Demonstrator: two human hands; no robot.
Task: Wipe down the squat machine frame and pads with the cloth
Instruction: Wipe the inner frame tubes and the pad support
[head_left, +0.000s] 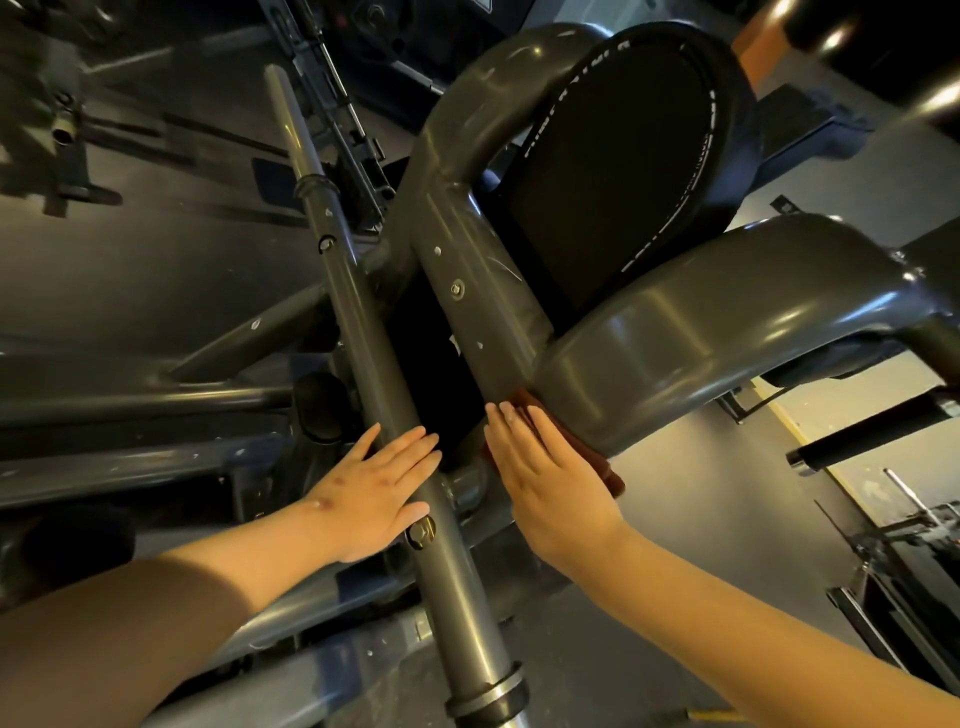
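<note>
The squat machine frame (467, 270) fills most of the view as grey painted tubes. Its upper and lower ends are cut off by the picture edges, and the parts at upper left are blurred and dark. A wide curved tube (701, 332) sweeps in from the right and meets the straight tube near the centre. Between the two sits the black pad (623, 171). Its lower part is hidden behind the curved tube, and the white lettering along its edge is too distorted to read. The grey floor (701, 519) shows at lower right.

A long bar (363, 322) runs diagonally from upper left to bottom centre, crossing in front of the frame.

Both forearms enter from the bottom corners, bare and extended forward.

The left hand (374, 493) lies palm down on the long bar, fingers straight and slightly spread, holding nothing. Its thumb rests just beside a hex bolt (420, 532).

The right hand (550, 483) has its fingers straight and close together. It presses the cloth (605, 467) flat against the frame at the junction of the straight and curved tubes. The cloth is brown and mostly hidden under the hand; only its edges show.
</note>
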